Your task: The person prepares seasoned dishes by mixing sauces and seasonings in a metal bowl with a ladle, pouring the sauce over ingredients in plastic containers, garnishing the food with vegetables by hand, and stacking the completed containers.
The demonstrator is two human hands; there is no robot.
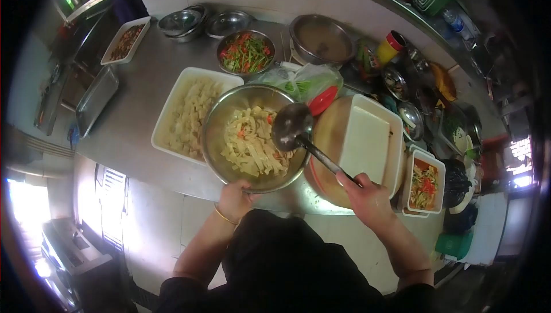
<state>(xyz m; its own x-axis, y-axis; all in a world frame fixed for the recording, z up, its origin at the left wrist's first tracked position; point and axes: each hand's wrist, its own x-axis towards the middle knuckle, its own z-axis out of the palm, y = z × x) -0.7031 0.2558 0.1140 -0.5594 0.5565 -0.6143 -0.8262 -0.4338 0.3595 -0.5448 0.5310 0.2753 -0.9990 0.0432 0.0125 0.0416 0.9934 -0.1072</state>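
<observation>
Left hand (234, 199) has fingers pinching the near rim of the bowl (214, 141), right hand (369, 199) curls its around the ladle (294, 127) above it, so imo keep that rim steady.

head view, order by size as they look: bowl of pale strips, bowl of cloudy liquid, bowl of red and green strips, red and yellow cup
1. bowl of pale strips
2. bowl of cloudy liquid and bowl of red and green strips: too alike to rank
3. red and yellow cup

No text, label, number or sign is legible here.
</observation>
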